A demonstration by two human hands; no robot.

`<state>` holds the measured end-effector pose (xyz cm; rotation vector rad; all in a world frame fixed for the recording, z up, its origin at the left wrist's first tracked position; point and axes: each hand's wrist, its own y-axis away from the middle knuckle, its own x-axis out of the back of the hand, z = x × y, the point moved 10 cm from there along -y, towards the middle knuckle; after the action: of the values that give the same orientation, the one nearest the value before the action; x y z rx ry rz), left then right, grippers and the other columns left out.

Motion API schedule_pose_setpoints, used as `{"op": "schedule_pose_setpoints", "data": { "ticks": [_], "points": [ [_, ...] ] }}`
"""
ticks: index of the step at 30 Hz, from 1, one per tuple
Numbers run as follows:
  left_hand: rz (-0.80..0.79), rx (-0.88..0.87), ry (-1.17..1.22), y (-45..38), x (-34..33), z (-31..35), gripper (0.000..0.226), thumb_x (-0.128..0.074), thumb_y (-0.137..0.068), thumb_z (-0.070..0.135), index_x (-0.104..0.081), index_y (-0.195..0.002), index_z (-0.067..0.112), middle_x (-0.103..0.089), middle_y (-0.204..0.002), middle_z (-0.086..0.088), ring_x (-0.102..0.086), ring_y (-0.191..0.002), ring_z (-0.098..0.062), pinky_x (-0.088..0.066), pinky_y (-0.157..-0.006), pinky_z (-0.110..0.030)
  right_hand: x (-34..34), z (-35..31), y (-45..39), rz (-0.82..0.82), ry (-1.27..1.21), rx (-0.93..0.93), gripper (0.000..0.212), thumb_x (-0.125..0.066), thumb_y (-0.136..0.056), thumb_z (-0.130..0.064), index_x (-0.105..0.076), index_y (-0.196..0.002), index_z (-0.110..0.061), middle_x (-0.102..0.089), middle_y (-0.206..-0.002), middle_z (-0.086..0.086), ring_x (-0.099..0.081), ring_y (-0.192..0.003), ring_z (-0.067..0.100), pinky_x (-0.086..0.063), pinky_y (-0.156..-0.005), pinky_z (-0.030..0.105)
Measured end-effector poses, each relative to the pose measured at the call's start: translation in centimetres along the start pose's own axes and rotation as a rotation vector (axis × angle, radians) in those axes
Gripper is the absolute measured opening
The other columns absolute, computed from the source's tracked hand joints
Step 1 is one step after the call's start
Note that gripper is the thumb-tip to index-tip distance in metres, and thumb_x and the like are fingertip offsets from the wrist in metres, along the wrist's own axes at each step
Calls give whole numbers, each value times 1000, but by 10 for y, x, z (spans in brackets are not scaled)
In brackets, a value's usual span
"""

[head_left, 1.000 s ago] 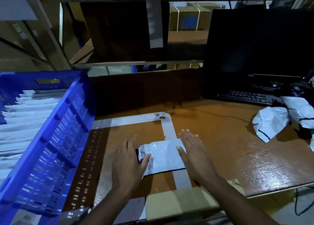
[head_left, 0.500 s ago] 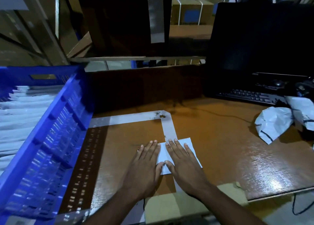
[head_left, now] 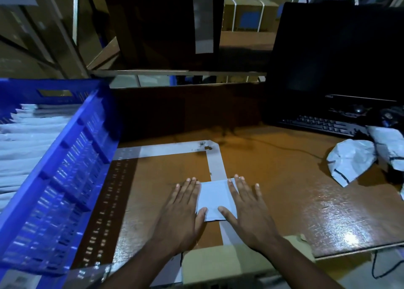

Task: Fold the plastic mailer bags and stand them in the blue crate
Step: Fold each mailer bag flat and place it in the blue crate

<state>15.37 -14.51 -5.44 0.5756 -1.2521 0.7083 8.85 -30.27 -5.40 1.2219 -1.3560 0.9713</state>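
blue crate (head_left: pixel 65 168) cut off at left edge, hands (head_left: pixel 181 214) covering folded mailer's (head_left: pixel 215 199) sides

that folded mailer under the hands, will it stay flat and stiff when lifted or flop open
The folded mailer is thin plastic film, so it will probably sag rather than stay stiff. Both hands, left and right, press it flat, which hints the fold may spring open. Its surface and the glossy desk look smooth, so it likely slides easily.

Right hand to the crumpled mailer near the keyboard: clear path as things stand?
Probably yes. The right hand lies flat on the folded mailer, holding nothing, and only bare desk lies between it and the crumpled mailer. Whether the arm stretches that far I can't tell.
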Motion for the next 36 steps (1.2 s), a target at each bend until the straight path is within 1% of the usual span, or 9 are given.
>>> {"op": "schedule_pose_setpoints", "data": {
  "ticks": [7,10,12,15,17,25,30,33,36],
  "points": [
    [-2,42,-12,1,4,-6,93,20,-86,73,6,-162,22,9,-170,5,17,-154,-7,5,-127,-41,2,8,7,-10,-36,-43,89,11,-87,-81,13,-159,-28,20,-165,-7,25,-149,6,9,-124,46],
    [46,54,6,0,19,-4,83,12,-92,72,14,-160,25,22,-166,9,25,-151,-5,14,-124,-40,18,1,-1,33,-38,-39,88,8,-88,-81,4,-160,-30,17,-165,-7,21,-151,9,8,-124,46],
    [67,4,28,4,24,3,75,5,-98,67,15,-158,25,26,-162,12,26,-150,-3,14,-124,-38,26,-21,-5,73,-41,65,79,4,-95,-73,2,-160,-29,16,-166,-9,24,-149,5,10,-124,41],
    [13,-134,-7,14,5,16,72,-1,-103,62,-5,-162,20,7,-168,6,8,-155,-8,1,-125,-40,7,-45,-1,32,-71,197,65,-5,-103,-59,-3,-161,-28,7,-167,-8,24,-147,-1,14,-122,35],
    [-6,-150,-31,13,-4,13,73,-4,-105,60,-15,-162,17,-8,-170,2,2,-156,-9,-5,-124,-42,-1,-43,-4,82,-38,194,61,-13,-106,-55,-10,-161,-26,-1,-168,-7,19,-149,1,13,-122,34],
    [-3,-136,-5,20,-3,16,75,4,-102,59,-8,-163,18,-1,-170,4,13,-154,-6,-3,-126,-43,-2,-43,7,124,-16,172,60,-19,-107,-53,-21,-160,-23,-10,-167,-6,3,-153,6,2,-122,38],
    [10,-138,23,20,0,15,79,12,-98,61,-10,-163,21,-2,-170,7,13,-153,-2,-1,-126,-40,1,-43,9,113,-40,164,61,-19,-107,-55,-19,-160,-26,-9,-167,-8,8,-151,1,14,-121,31],
    [52,-104,100,13,10,10,70,-2,-103,56,-30,-159,25,-25,-166,11,-8,-153,1,-8,-125,-34,16,-40,2,159,-118,118,61,-16,-105,-56,-31,-156,-29,-26,-163,-11,-13,-150,0,-2,-121,30],
    [59,-124,-11,8,10,7,63,-17,-105,52,-36,-157,22,-32,-164,6,-15,-154,-7,-15,-124,-40,13,-38,-11,135,-76,99,67,-11,-105,-60,-21,-160,-23,-14,-166,-8,-9,-152,6,-5,-122,40]
  ]
}}
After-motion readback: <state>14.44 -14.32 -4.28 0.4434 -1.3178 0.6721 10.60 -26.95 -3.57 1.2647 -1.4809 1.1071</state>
